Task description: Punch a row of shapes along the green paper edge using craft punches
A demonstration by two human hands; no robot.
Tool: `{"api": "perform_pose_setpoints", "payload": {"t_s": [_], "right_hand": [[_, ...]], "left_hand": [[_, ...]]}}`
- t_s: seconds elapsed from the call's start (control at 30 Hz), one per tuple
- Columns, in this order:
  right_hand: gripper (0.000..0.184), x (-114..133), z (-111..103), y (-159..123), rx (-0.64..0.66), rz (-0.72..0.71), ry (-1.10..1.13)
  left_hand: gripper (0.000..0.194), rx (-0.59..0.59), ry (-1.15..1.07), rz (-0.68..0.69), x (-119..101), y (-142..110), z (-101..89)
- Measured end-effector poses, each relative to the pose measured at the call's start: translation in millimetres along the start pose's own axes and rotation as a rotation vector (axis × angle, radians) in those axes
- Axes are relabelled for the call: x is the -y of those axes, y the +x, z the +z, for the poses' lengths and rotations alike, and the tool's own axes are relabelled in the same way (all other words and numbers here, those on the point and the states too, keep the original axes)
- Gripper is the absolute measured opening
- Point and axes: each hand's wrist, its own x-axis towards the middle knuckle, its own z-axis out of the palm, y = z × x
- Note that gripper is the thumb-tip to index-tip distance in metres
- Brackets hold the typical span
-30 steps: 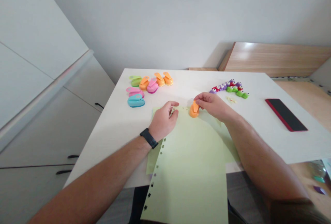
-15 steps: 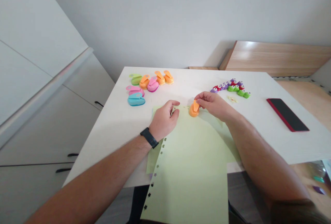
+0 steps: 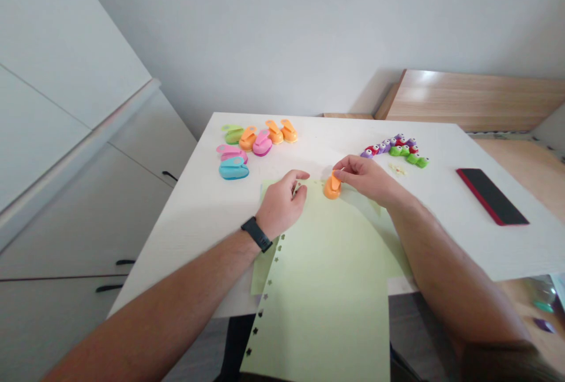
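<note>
A large pale green sheet of paper (image 3: 331,276) hangs over the table's front edge, with small shaped holes along its left side and far edge. My right hand (image 3: 364,176) pinches the lever of an orange craft punch (image 3: 332,186), which sits at the sheet's far edge. On the sheet's far left corner rests my left hand (image 3: 285,202), thumb and forefinger apart, wearing a black wristband (image 3: 256,233). Its other fingers are partly hidden. More green paper (image 3: 261,273) lies beneath the sheet.
Several coloured punches, among them a blue one (image 3: 233,168), stand at the back left of the white table (image 3: 185,229). Small purple, red and green punches (image 3: 399,149) sit at the back right, near paper scraps (image 3: 397,169). A black-and-red flat object (image 3: 492,196) lies far right.
The view has shifted very slightly. Both hands, the orange punch and the green sheet keep the same places relative to one another.
</note>
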Motion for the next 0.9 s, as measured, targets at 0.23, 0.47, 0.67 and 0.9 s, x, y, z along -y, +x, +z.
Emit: {"api": "perform_pose_setpoints", "payload": {"t_s": [0.23,0.47,0.67,0.9], "right_hand": [[0.023,-5.7,0.7,4.6,-0.020,0.015,0.085],[0.025,-6.0,2.8,8.1,-0.019,0.039,0.055],[0.023,-5.5,2.7,6.9,-0.020,0.023,0.004],[0.022,-6.6,4.0,8.2,-0.024,0.005,-0.039]], "left_hand": [[0.030,0.002,0.000,-0.013,0.0,0.7,-0.6],[0.030,0.002,-0.004,-0.034,-1.7,1.1,-1.2],[0.030,0.003,-0.002,-0.039,-2.3,1.4,-1.0],[0.030,0.004,-0.002,-0.036,-2.2,1.2,-0.8]]}}
